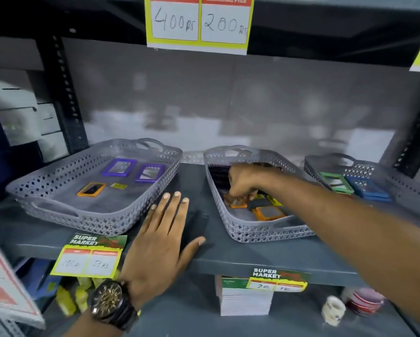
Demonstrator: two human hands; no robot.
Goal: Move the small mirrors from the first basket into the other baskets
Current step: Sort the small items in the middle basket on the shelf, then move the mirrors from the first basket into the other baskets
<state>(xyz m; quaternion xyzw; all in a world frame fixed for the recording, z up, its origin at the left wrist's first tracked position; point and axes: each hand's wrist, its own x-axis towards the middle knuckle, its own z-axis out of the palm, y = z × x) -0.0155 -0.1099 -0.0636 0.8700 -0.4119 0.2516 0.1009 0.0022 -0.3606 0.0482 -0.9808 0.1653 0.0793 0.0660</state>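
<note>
Partly hidden, right hand (243,182) covers orange mirror (235,203).

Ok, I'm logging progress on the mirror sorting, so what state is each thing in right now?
left basket: holds two purple mirrors, one orange mirror, a small yellow item
middle basket: holds orange mirrors, some yellow pieces, dark combs at back
right basket: holds a green mirror, blue mirrors
left hand: flat on shelf, empty
right hand: in middle basket, fingers closed on an orange mirror

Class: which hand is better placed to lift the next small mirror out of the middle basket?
Right. The right hand is already inside the middle basket, fingers on an orange mirror. The left hand lies flat on the shelf between baskets.
</note>
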